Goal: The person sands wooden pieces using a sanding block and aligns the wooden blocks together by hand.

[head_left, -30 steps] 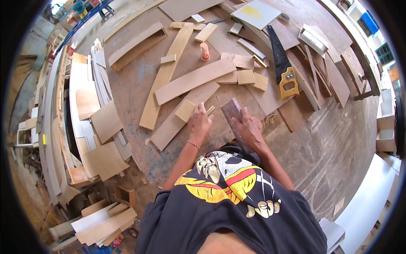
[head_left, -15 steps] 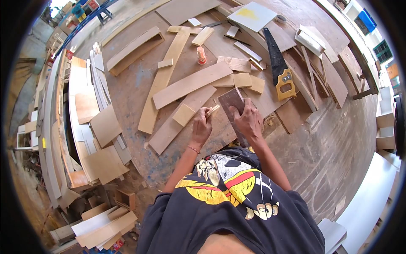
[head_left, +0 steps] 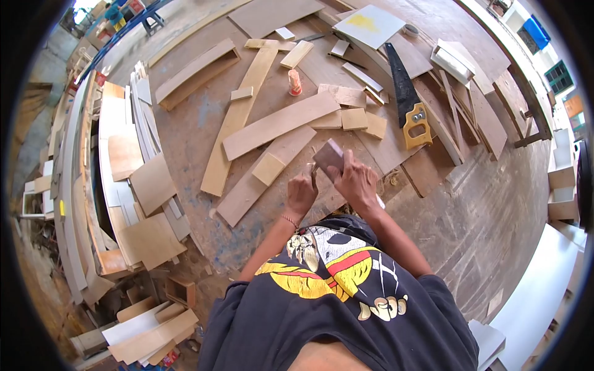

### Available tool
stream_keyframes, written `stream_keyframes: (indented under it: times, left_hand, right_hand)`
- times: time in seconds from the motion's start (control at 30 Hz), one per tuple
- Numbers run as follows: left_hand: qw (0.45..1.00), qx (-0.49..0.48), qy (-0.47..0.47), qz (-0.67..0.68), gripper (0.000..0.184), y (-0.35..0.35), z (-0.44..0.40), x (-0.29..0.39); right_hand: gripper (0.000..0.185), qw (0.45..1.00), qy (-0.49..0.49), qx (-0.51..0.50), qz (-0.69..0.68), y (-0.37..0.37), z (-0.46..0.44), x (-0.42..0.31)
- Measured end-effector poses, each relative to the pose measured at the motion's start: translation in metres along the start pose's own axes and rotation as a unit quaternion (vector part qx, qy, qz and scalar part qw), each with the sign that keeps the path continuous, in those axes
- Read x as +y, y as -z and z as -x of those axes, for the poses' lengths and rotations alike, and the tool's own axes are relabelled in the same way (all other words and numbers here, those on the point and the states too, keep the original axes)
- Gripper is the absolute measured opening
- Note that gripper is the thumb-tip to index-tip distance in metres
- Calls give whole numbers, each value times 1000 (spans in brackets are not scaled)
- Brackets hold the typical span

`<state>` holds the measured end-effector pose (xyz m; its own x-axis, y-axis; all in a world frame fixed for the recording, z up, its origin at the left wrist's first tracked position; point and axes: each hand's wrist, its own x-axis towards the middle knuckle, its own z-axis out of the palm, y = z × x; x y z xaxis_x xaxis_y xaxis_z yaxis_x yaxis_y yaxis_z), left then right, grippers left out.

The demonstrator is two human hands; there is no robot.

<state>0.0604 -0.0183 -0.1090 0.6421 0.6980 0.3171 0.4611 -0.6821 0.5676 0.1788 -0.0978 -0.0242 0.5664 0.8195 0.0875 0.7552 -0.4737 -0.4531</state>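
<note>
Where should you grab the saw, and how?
I'd take the saw by its yellow handle, reaching from the person's side with the right hand, once it's free of the dark block. The handle end is nearer, the blade points away, and the handle's hole should fit fingers.

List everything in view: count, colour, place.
Work surface: 1, brown, centre
Handsaw: 1, black blade, yellow handle, right of centre
Long boards: 3, tan, centre-left
Small wood pieces: several, tan, centre
Bottle: 1, orange-red, upper centre
Stained sheet: 1, white and yellow, top
Sheet stacks: many pieces, white and brown, left
Large panel: 1, white, lower right
Dark block: 1, brown, centre
Background: too small to itemise
Shirt: 1, black, printed, bottom
Left hand: 1, bare, beside block, contents unclear
Right hand: 1, bare, gripping block
</note>
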Motion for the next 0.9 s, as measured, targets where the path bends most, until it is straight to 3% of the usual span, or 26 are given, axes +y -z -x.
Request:
stream_keyframes:
  times: [0.07, 0.33, 0.47, 0.5, 0.6, 0.63, 0.73, 0.77, 0.9]
  left_hand:
    - [1000, 8, 3, 9, 18, -1, 2, 2]
    - [999, -21, -12, -22, 15, -3, 3, 0]
    - [999, 29, -20, 1, 15, -8, 4, 1]
    - [999, 31, -19, -4, 15, -8, 3, 1]
    - [999, -11, 0, -54, 18, -5, 4, -2]
    - [998, -15, -2, -56, 21, -6, 2, -5]
    - [996, -39, -14, -73, 23, 1, 0, -6]
    - [994, -59, -3, -93, 20, 5, 1, 0]
    - [999, 21, -23, -26, 15, -6, 0, 0]
  right_hand:
    - [34, 1000, 0, 26, 8, -9, -14, 12]
    - [40, 999, 3, -39, -13, 11, 7, -6]
    - [36, 998, -3, 51, -43, -32, -23, 27]
    - [34, 998, -54, -14, -4, -7, -24, 9]
    - [37, 998, -34, -44, -42, 6, -10, -5]
    - [37, 999, 15, 2, -28, -2, 0, -5]
    - [38, 998, -15, -30, -52, 7, 11, -13]
    - [37, 999, 7, 8, -46, -4, 9, -4]
    - [34, 1000, -23, -2, -11, -3, -20, 4]
